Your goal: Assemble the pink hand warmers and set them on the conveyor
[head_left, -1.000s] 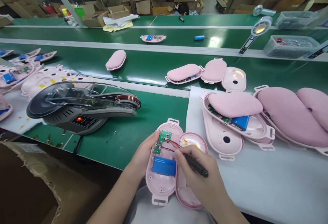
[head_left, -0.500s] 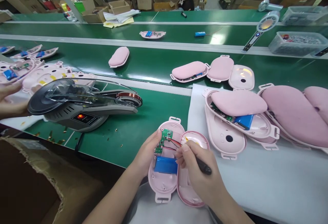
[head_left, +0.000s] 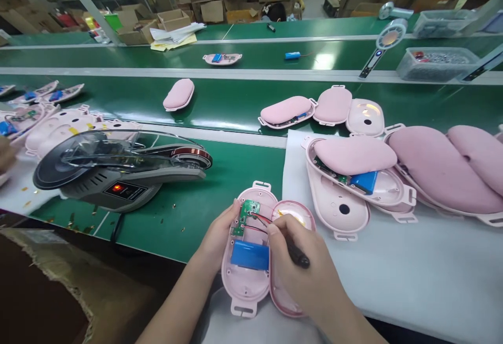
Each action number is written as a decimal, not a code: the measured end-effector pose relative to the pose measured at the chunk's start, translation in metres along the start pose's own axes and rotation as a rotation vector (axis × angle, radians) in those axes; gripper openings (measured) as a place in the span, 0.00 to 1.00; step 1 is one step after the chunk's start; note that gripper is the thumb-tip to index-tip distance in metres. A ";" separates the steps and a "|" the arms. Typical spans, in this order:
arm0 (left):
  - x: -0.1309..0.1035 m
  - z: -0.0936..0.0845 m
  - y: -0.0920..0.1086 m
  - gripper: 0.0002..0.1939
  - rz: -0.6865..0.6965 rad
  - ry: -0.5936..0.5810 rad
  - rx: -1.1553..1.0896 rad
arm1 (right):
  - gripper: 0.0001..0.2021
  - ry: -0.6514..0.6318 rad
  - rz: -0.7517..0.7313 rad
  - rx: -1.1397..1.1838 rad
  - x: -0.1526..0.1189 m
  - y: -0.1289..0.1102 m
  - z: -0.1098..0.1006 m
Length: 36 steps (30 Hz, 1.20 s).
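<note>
One pink shell (head_left: 247,280), long axis near-to-far, far end rightward

Open shell, lower centre: pale pink plastic, smooth, with a soft gloss (head_left: 245,281)
Battery pack in it: blue wrap, smooth and shiny (head_left: 250,255)
Circuit board: green, dotted with small metallic-looking solder points (head_left: 247,218)
Black tool in the right hand (head_left: 298,255): dark handle, smooth, faintly glossy (head_left: 297,256)
Padded covers, right of the frame: pink, matt, evenly smooth, cloth-like (head_left: 356,155)
Tape dispenser, left: matt grey plastic body (head_left: 113,189), clear glossy cover, coppery shiny ring (head_left: 191,156)
Work surface: green, smooth, glossy on the far strips (head_left: 228,97)
Sheet, lower right: white, matt, soft-looking (head_left: 412,265)
Carton, lower left: brown cardboard, rough torn edge (head_left: 106,291)
Bins, upper right: clear plastic, shiny (head_left: 436,66)
</note>
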<state>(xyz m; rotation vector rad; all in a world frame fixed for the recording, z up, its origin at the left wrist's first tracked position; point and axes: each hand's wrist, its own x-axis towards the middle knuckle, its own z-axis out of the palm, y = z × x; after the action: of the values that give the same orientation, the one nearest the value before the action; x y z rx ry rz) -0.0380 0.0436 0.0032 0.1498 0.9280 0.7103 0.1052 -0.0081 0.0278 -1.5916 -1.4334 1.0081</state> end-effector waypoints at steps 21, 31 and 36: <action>-0.023 0.002 -0.003 0.29 0.327 0.138 0.633 | 0.15 0.239 -0.430 -0.884 -0.042 0.073 -0.070; -0.041 0.016 -0.008 0.26 0.495 0.375 0.717 | 0.12 0.325 -0.214 -0.556 -0.056 0.050 -0.011; -0.031 0.010 -0.016 0.27 0.627 0.408 0.781 | 0.08 0.320 -0.409 -0.205 -0.040 0.028 0.002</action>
<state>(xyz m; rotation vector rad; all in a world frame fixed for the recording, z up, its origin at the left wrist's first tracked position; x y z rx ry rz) -0.0343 0.0135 0.0238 1.0516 1.5474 0.9333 0.1123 -0.0508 0.0041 -1.4370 -1.5820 0.3629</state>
